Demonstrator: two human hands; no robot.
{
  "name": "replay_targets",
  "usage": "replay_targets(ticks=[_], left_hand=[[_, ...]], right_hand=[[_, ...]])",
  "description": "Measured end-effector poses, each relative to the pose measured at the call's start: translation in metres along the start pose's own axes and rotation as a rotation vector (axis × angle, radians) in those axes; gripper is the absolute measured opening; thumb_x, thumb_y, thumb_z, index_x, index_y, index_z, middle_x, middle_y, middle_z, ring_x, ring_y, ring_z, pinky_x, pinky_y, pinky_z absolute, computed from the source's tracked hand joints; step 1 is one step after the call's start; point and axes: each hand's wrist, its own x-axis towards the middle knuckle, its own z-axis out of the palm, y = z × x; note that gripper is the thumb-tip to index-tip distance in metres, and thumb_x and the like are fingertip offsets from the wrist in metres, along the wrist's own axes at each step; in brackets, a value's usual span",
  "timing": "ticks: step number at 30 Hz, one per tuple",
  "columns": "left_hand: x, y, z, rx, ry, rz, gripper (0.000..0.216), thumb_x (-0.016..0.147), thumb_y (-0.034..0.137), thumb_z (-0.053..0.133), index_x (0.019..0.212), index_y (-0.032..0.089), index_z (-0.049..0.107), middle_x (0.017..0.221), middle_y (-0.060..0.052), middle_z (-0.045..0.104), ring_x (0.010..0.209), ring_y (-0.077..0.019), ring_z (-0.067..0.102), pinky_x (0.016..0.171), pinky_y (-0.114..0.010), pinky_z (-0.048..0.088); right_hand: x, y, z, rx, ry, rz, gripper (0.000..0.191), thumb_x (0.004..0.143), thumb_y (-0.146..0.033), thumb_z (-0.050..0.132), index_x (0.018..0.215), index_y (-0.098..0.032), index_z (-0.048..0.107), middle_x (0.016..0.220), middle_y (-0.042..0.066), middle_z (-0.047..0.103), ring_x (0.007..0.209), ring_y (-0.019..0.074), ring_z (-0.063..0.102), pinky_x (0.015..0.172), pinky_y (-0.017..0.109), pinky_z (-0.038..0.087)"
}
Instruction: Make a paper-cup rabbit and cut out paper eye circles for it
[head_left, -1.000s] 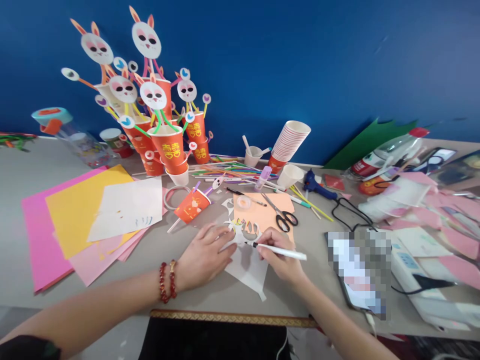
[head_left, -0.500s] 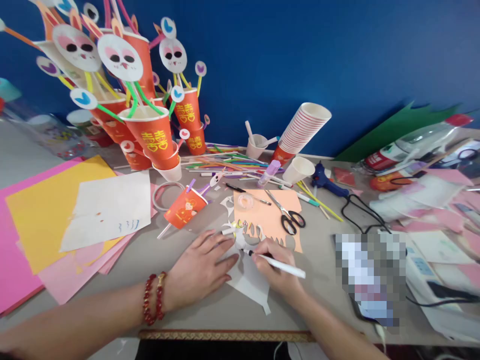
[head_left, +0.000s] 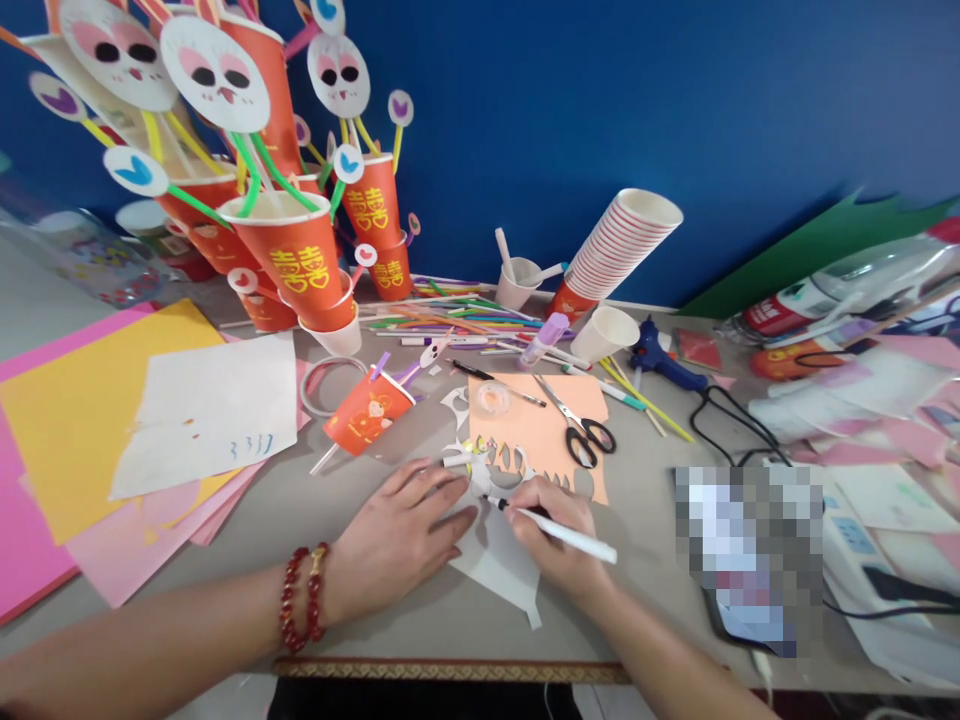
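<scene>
White paper (head_left: 501, 572) lay on the grey table (head_left: 397, 632), between the person's two hands, with its near corner poking out below. The step in hand looked like drawing on it. The left hand (head_left: 397, 540) was flat, with its fingers a little spread and their tips on the paper's left side, as if to pin it down. The right hand (head_left: 559, 525) was closed in a pinch around a white marker (head_left: 577, 542). The marker's black tip pointed at the paper, close to the left fingers; I could not tell if it touched. The next move seemed to call for a steady tip and paper that did not slide. Scissors (head_left: 580, 435) rested on a peach sheet (head_left: 525, 425) just beyond.
</scene>
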Motion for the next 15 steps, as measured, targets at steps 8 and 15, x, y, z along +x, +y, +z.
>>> replay_targets(ticks=[8, 15], left_hand=[[0.0002, -0.0001, 0.0008, 0.005, 0.010, 0.008, 0.035, 0.091, 0.037, 0.060, 0.123, 0.022, 0.058, 0.132, -0.007, 0.056, 0.123, -0.0258, 0.046, 0.111, -0.045, 0.030], [-0.0006, -0.0004, 0.0000, 0.005, 0.029, 0.012, 0.034, 0.091, 0.036, 0.059, 0.122, 0.022, 0.059, 0.132, -0.007, 0.057, 0.123, -0.0257, 0.047, 0.109, -0.045, 0.031]], right_hand=[[-0.0016, 0.0014, 0.0002, -0.008, -0.004, 0.019, 0.014, 0.079, -0.015, 0.053, 0.066, -0.021, 0.052, 0.056, -0.003, 0.054, 0.050, 0.0115, 0.049, 0.050, 0.022, 0.038], [-0.0016, -0.0007, -0.0009, -0.004, -0.018, 0.047, 0.013, 0.080, -0.016, 0.054, 0.067, -0.021, 0.052, 0.055, -0.004, 0.053, 0.048, 0.0111, 0.047, 0.048, 0.022, 0.037]])
